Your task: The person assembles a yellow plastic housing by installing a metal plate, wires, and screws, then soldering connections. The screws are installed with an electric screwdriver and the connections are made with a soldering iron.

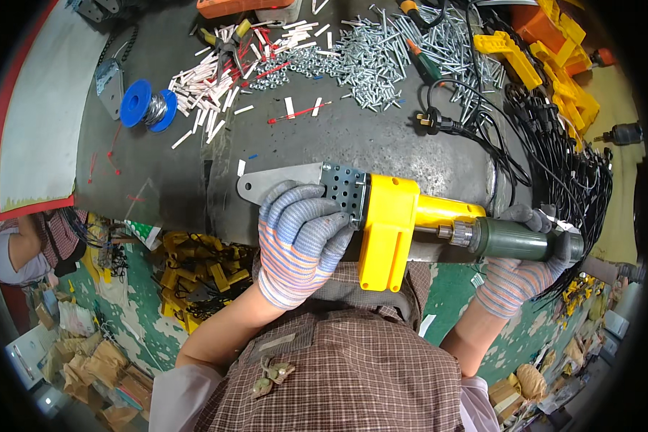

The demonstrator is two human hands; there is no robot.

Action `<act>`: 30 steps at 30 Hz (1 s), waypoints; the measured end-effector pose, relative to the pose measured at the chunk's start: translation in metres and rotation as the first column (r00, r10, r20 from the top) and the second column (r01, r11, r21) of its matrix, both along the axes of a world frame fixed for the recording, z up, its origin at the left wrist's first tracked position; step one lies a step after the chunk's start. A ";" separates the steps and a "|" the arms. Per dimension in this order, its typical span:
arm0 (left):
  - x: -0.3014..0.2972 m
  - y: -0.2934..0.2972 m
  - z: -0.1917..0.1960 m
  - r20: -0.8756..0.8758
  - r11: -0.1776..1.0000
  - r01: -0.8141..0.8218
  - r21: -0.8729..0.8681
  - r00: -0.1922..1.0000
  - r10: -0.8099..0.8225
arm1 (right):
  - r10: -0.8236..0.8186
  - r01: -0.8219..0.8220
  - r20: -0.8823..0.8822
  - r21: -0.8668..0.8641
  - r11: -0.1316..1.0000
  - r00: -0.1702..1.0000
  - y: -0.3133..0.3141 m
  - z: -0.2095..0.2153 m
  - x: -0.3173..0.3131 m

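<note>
Centre frame, the gloved left hand (302, 241) clamps the yellow tool body (389, 230) steady by its perforated plate, while the right hand (529, 263) grips a green screwdriver (515, 241) driven into its end.

grey metal bench (381, 140) — screws (371, 57) | white tubes (209, 90) | blue spool (149, 105) | black cables (554, 158)

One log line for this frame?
left hand: gripping yellow tool | right hand: driver on tool | bench: screws

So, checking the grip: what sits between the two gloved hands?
In the head view, the tool's yellow housing lies between the left hand and right hand.
</note>
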State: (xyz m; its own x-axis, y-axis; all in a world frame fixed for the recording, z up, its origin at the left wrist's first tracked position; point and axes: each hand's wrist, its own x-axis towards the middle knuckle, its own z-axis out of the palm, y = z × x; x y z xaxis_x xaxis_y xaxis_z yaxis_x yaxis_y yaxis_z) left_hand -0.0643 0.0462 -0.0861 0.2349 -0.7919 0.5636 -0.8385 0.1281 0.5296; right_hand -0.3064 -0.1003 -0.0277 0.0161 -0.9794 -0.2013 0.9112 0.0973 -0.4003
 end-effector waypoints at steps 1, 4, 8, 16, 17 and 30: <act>0.000 0.000 0.000 0.014 1.000 0.001 0.000 1.000 -0.001 | -0.012 0.012 -0.006 -0.002 1.000 1.000 0.000 0.000 0.000; 0.000 0.000 0.000 0.025 1.000 0.003 0.004 1.000 -0.003 | -0.010 0.009 -0.022 -0.010 1.000 1.000 0.002 0.000 0.000; 0.000 0.000 0.002 0.020 1.000 -0.009 0.020 1.000 0.009 | -0.039 0.039 0.000 0.026 0.999 0.999 0.001 -0.004 0.000; 0.002 -0.003 0.004 0.037 0.998 0.009 0.055 0.999 -0.011 | -0.060 0.062 -0.043 0.053 0.997 0.997 0.001 -0.004 0.003; 0.002 -0.003 0.004 0.038 0.998 0.010 0.056 0.999 -0.012 | -0.061 0.063 -0.042 0.054 0.997 0.997 0.001 -0.005 0.003; 0.022 -0.006 0.031 -0.125 0.985 0.104 0.138 0.988 -0.087 | -0.071 0.071 -0.005 -0.005 0.997 0.997 -0.004 0.008 -0.004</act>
State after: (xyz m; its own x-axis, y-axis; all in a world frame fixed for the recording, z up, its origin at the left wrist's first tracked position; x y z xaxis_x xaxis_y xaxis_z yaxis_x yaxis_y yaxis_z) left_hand -0.0421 0.0406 -0.0553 0.2126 -0.8846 0.4150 -0.7566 0.1197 0.6428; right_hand -0.3101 -0.1045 -0.0196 -0.0550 -0.9790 -0.1964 0.9137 0.0300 -0.4054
